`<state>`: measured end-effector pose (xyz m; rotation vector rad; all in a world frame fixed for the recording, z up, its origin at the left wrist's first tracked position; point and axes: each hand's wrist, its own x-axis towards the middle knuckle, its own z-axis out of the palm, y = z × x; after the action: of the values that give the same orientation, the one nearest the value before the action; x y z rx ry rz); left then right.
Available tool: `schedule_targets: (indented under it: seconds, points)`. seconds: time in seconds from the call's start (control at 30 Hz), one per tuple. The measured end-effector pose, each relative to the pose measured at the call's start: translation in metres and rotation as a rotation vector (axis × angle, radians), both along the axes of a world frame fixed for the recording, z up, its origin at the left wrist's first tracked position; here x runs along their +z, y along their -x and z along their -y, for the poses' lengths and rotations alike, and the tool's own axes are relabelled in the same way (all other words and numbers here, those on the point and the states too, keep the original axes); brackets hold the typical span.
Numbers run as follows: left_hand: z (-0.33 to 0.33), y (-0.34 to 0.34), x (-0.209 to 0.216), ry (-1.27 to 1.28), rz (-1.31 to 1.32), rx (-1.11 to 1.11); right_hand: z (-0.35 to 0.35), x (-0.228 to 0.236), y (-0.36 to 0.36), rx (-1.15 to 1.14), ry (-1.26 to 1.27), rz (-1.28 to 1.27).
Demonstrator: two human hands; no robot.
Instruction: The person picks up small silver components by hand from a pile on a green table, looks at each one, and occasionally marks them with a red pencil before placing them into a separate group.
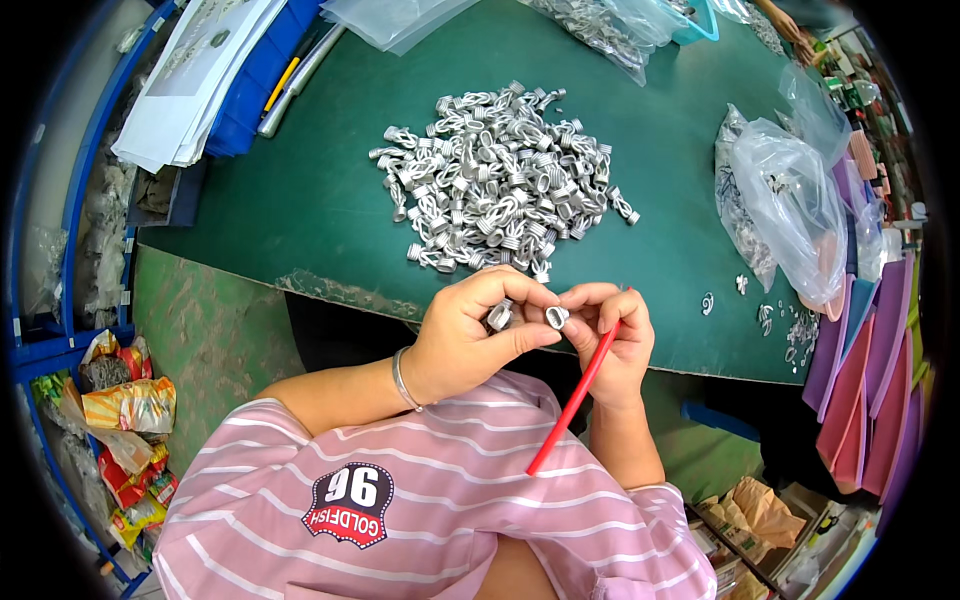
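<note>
My left hand, a bracelet on its wrist, is curled with a small silver metal part in its fingers. Between the fingertips of both hands sits a second silver part, its oval opening facing up. My right hand pinches at that part and also grips a thin red stick, which slants down toward my chest. Just beyond my hands, a heap of similar silver parts with ribbed ends and twisted loops lies on the green table.
Papers lie over a blue bin at the far left. Clear plastic bags and small metal bits lie on the right. A turquoise basket stands at the back. Another person's hand shows far right. Pink and purple bins line the right side.
</note>
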<state>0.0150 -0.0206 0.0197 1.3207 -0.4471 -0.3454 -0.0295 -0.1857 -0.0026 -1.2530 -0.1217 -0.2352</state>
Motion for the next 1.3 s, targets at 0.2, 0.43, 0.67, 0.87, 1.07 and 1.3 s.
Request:
schedule_targets:
  seconds: [0.2, 0.43, 0.67, 0.87, 1.07, 1.3]
  points:
    - [-0.005, -0.001, -0.002, -0.026, -0.022, 0.027, -0.005, 0.007, 0.002, -0.267, 0.324, 0.194]
    - [-0.008, -0.008, 0.007, 0.379, -0.888, -0.053, 0.010, 0.034, -0.025, -0.069, 0.596, 0.481]
    - [-0.009, -0.006, 0.001, 0.317, -0.754, -0.029, 0.020, 0.017, -0.080, -0.309, 0.985, 0.186]
    - [-0.010, -0.005, -0.002, 0.196, -0.678, -0.028, 0.022, 0.027, -0.052, -0.185, 0.951, -0.005]
    - [-0.006, -0.004, -0.001, 0.018, -0.479, -0.055, 0.022, 0.024, -0.023, -0.036, 0.830, -0.021]
    - [-0.009, 0.004, -0.010, -0.107, -0.158, -0.082, 0.006, 0.026, -0.007, 0.192, 0.173, -0.230]
